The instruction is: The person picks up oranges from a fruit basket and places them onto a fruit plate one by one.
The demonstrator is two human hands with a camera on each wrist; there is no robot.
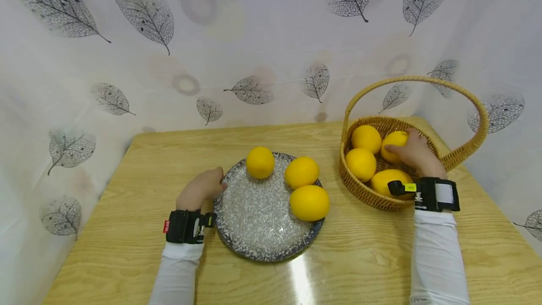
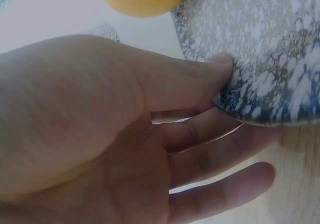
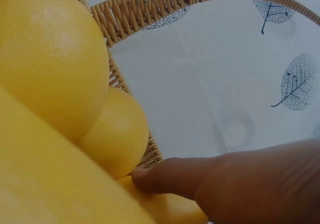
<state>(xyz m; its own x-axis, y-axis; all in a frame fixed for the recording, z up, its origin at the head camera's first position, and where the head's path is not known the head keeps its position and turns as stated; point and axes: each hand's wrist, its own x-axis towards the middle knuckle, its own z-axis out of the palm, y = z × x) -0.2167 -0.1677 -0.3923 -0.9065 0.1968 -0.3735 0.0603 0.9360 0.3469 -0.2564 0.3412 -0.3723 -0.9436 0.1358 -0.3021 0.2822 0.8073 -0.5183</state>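
Observation:
My left hand (image 1: 202, 189) holds the left rim of a round speckled grey plate (image 1: 254, 215). In the left wrist view the thumb (image 2: 215, 76) lies on top of the rim and fingers reach beneath it. Three yellow lemons sit on the plate: one at the back (image 1: 260, 162), one at the right (image 1: 302, 172), and one nearer the front right (image 1: 309, 203). My right hand (image 1: 417, 153) is inside a wicker basket (image 1: 353, 187), gripping a lemon (image 1: 390, 145) at the basket's right side. Its far fingers are hidden; the right wrist view shows the thumb (image 3: 165, 176) against that lemon (image 3: 172, 209).
Three other lemons lie in the basket, at the back left (image 1: 366, 138), the left (image 1: 361, 164) and the front (image 1: 385, 180). The basket's tall handle (image 1: 406, 79) arches over it. Behind the wooden table (image 1: 169, 154) hangs a leaf-patterned cloth (image 1: 262, 36).

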